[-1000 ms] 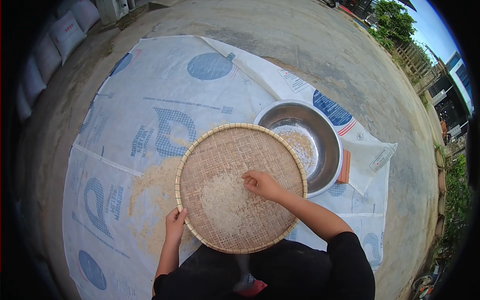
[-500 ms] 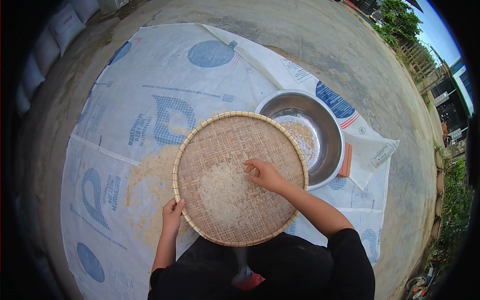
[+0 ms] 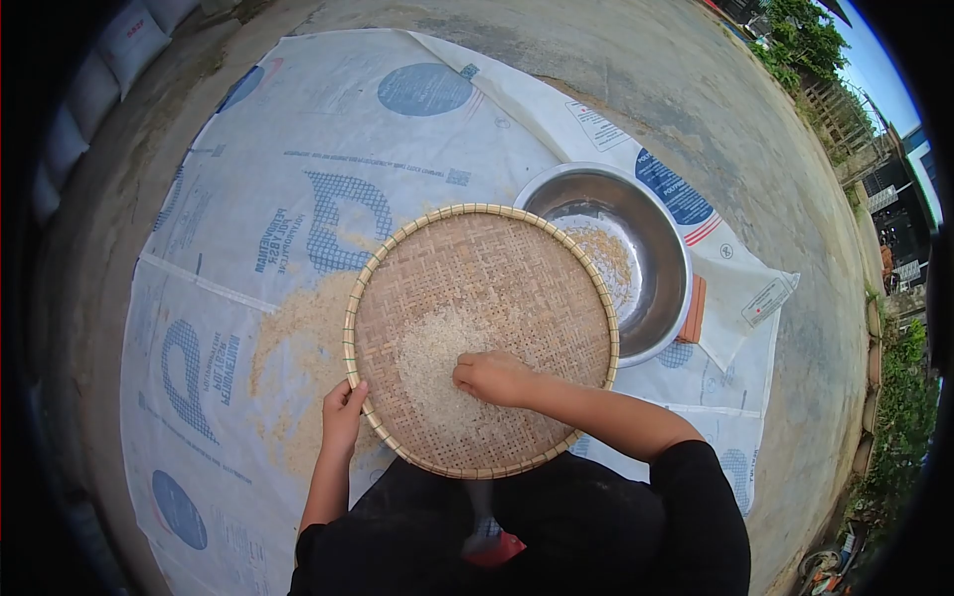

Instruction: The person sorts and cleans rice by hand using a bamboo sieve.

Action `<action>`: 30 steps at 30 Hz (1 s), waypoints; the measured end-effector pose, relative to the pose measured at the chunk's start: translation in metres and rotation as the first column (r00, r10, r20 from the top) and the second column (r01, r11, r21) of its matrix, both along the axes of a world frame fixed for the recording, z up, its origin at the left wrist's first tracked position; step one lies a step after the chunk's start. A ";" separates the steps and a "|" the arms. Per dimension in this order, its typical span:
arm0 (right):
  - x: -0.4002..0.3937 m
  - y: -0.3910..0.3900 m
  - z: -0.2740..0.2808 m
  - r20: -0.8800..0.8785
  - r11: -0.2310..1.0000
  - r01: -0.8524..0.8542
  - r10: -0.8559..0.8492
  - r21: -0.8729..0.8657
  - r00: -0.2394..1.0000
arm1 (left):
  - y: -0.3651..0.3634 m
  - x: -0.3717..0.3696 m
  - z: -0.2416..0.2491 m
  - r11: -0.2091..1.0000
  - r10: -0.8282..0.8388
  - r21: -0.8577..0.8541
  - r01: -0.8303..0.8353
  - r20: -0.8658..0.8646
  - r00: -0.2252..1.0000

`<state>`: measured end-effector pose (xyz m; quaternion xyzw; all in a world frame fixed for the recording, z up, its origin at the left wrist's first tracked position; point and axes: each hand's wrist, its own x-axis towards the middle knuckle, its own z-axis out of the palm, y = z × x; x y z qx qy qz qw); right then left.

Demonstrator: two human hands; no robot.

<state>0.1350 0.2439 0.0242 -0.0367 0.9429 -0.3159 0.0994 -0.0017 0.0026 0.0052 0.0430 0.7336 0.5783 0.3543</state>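
A round woven bamboo winnowing tray [image 3: 556, 298] rests over my lap, its rim bound with pale strips. My left hand [image 3: 344, 409] grips the rim at the lower left, the thumb on top. Pale rice grains [image 3: 429, 368] lie heaped left of the tray's middle. Over the right side of that heap is my right hand [image 3: 494, 378], palm down, with its fingers curled together at the grains. Whatever is between those fingertips is hidden.
Behind the tray's right rim stands a steel basin [image 3: 651, 238] with some golden grains inside. Reddish bricks [image 3: 694, 308] sit beside it. Husks [image 3: 298, 358] are scattered on the printed white sheet [image 3: 229, 129]. Filled white sacks [image 3: 129, 50] stand far left.
My right hand has moved down and left to the rice, and its fingers have closed. The left hand stays on the rim. The tray appears slightly higher in view.
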 end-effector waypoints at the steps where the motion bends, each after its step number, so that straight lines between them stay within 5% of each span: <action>1: 0.000 -0.001 0.001 0.026 0.999 0.009 -0.010 0.036 1.000 | -0.001 0.000 -0.001 1.000 -0.003 -0.001 0.003 0.006 1.000; 12: 0.002 0.005 0.010 0.065 0.998 0.018 -0.022 0.063 0.998 | 0.002 0.000 0.007 1.000 -0.009 0.000 0.009 0.019 1.000; 15: 0.016 0.051 0.023 -0.014 0.946 0.282 -0.288 -0.161 0.958 | 0.003 0.000 0.010 1.000 -0.008 -0.003 0.008 0.022 1.000; 17: 0.035 0.103 0.044 -0.168 0.800 0.600 -0.593 -0.009 0.787 | 0.002 0.000 0.010 1.000 -0.014 -0.018 0.015 0.010 1.000; 19: 0.066 0.159 0.035 -0.433 0.361 0.918 -0.810 0.163 0.395 | 0.003 0.001 0.012 1.000 -0.001 0.003 0.001 0.015 1.000; 22: 0.077 0.164 0.047 -0.572 0.207 0.948 -0.759 0.241 0.311 | 0.002 -0.002 0.004 1.000 -0.009 -0.008 0.009 0.002 1.000; 24: 0.060 0.130 0.043 -0.312 0.555 0.822 -0.764 0.127 0.564 | -0.001 0.000 0.003 0.999 -0.022 -0.049 0.022 -0.006 1.000; 25: 0.044 0.102 0.050 -0.097 0.731 0.682 -0.677 0.035 0.730 | 0.001 0.000 0.004 0.999 -0.007 -0.040 0.007 -0.008 1.000; 26: 0.033 0.077 0.044 -0.057 0.874 0.479 -0.484 -0.082 0.873 | 0.003 0.000 0.006 0.999 0.011 -0.030 -0.011 -0.011 1.000; 27: 0.023 0.055 0.039 -0.096 0.961 0.267 -0.274 -0.077 0.957 | 0.003 0.001 0.007 0.999 0.014 -0.036 -0.014 -0.014 1.000; 30: 0.002 0.012 0.023 -0.040 0.992 0.075 -0.079 -0.105 0.996 | 0.003 0.001 0.010 1.000 0.003 -0.020 -0.004 -0.036 0.999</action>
